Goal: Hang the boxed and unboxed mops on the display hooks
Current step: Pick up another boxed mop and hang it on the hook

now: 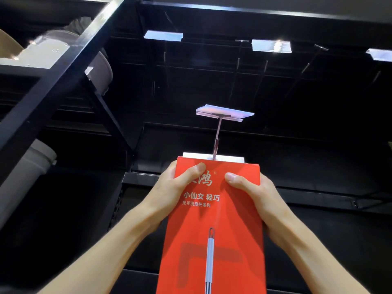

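Both hands, left hand and right hand, grip the red mop box by its sides near the top, at centre; its white tab meets the display hook; hanging seems underway; next, ease the box farther along the hook, then release.

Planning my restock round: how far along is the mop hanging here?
Done: nothing visibly hung. In hand: left hand and right hand grip the red mop box at the centre hook; whether it is threaded is unclear. Left: the upper hooks look bare; no unboxed mops show.
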`<state>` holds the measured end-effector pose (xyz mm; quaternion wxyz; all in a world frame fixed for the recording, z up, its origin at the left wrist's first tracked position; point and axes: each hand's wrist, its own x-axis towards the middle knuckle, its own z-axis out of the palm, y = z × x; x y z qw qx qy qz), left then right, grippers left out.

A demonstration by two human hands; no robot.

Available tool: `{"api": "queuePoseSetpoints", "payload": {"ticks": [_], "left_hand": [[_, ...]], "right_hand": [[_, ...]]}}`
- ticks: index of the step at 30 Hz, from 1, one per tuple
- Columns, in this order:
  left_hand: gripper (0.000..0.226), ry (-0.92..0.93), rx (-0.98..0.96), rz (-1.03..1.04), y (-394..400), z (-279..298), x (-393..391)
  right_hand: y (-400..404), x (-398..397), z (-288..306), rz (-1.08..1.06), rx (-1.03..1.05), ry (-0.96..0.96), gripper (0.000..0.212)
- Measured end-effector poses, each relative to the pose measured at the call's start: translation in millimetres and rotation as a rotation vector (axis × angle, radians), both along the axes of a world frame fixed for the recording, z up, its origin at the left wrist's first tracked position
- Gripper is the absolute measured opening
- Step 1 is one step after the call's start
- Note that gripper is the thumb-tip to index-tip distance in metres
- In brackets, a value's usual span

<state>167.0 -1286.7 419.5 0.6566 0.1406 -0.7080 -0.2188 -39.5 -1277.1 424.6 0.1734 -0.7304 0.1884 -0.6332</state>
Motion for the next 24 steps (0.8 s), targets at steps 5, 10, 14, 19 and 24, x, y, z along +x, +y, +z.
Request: {"api": "queuePoseSetpoints", "payload": {"ticks": [5,10,14,19,24], "left_hand": [[0.051,0.005,-0.027,0.048,-15.6,-6.3,3.5],[0.077,0.047,-0.174,0.153,-26.5,-35.8,1.3],[0.074,0.065,-0.249,0.228,-31.6,-77.1,-2.6],[0.079,0.004,-0.251,0.320,-41.1,-124.5,2.9],[0.081,-0.040,-0.230,0.391,-54.0,-148.7,9.0]], "right_hand": [[-8.9,4.8,-8.8,-0.008,-0.048,-0.015,0.049],[-11.7,9.9,-31.3,-0.066,-0.187,-0.069,0.047],[-22.4,11.3,-75.9,-0.153,-0.248,-0.090,0.078],[-35.2,11.0,-139.6,-0.193,-0.246,-0.112,0.086],[-45.2,16.1,-173.2,-0.208,-0.187,-0.144,0.084]]}}
